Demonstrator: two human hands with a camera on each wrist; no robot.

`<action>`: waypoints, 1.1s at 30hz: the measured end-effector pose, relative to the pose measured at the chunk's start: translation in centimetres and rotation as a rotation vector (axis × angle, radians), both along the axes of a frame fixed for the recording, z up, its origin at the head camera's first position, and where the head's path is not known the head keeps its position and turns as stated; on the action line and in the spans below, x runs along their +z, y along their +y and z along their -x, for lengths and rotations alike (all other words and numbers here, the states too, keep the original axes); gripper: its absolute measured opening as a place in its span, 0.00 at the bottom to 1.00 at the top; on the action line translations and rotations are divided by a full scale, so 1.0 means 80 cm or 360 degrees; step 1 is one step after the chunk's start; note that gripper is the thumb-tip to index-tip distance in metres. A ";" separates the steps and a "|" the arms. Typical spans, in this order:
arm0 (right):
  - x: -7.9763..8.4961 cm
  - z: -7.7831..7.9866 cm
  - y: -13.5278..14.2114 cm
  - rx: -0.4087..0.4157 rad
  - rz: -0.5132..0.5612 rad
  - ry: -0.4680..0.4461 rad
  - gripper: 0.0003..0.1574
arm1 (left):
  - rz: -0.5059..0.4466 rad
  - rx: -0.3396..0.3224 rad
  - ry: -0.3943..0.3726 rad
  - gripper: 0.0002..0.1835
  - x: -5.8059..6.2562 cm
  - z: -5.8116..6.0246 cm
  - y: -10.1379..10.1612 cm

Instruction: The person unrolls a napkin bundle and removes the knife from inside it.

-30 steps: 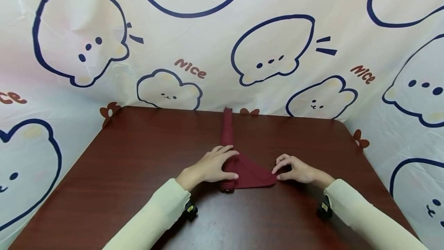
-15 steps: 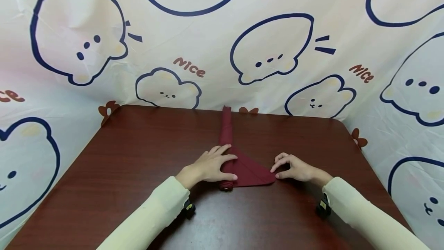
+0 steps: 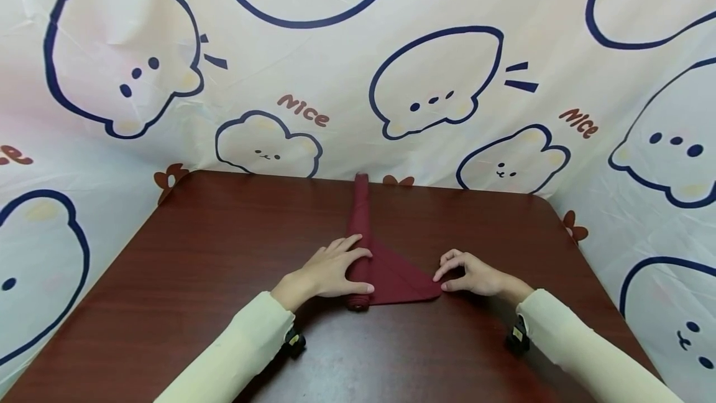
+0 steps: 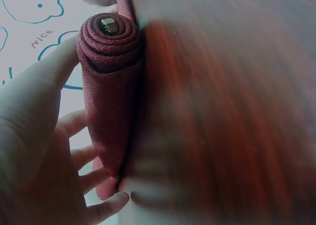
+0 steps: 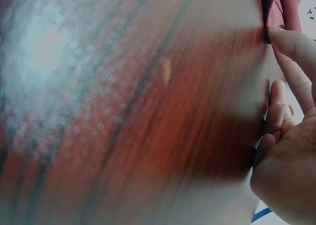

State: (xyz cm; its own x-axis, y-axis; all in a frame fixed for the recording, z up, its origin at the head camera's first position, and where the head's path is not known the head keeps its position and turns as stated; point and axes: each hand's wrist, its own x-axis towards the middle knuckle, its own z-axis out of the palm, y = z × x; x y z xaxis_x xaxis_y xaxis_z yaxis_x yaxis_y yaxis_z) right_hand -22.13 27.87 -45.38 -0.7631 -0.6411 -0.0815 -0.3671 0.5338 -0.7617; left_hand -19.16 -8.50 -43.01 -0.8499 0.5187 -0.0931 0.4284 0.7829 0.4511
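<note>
A dark red cloth [image 3: 360,207] lies on the table, rolled into a long tube with a flat triangular flap [image 3: 397,278] spreading right from its near part. My left hand [image 3: 327,269] lies across the roll, fingers and thumb bent over it. The left wrist view shows the near end of the roll [image 4: 111,52] as a tight spiral, with a small shiny piece [image 4: 109,25] at its core. My right hand [image 3: 475,273] pinches the flap's right corner between thumb and index finger; in the right wrist view the cloth edge [image 5: 275,7] meets the fingertips.
The brown wooden table [image 3: 252,216] extends around the cloth on all sides. A white printed curtain [image 3: 347,67] with cartoon animals closes off the back and sides, and the far end of the roll reaches the table's back edge.
My left hand and the roll have shifted slightly left. The right hand keeps its pinch on the flap corner, and the view has drifted a little.
</note>
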 end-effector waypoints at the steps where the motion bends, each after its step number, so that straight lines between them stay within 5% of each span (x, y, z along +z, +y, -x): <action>1: 0.000 0.000 0.000 -0.0001 0.0000 0.0000 0.09 | -0.0008 0.0008 0.0001 0.38 0.000 0.000 -0.002; 16: 0.000 -0.007 0.001 -0.0005 0.0002 -0.0011 0.09 | -0.0071 0.0090 -0.0070 0.41 -0.002 -0.007 -0.035; 33: 0.001 -0.004 -0.001 -0.0027 -0.0015 -0.0005 0.09 | -0.0111 0.0056 -0.0168 0.41 0.006 0.000 -0.064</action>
State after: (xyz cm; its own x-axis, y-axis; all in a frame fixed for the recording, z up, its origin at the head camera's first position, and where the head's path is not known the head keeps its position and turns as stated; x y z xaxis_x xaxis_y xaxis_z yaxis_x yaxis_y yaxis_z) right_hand -21.84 27.78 -45.31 -0.7736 -0.6273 -0.0899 -0.3555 0.5470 -0.7579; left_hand -19.14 -13.58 -42.49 -0.8550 0.4972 -0.1478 0.3486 0.7618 0.5460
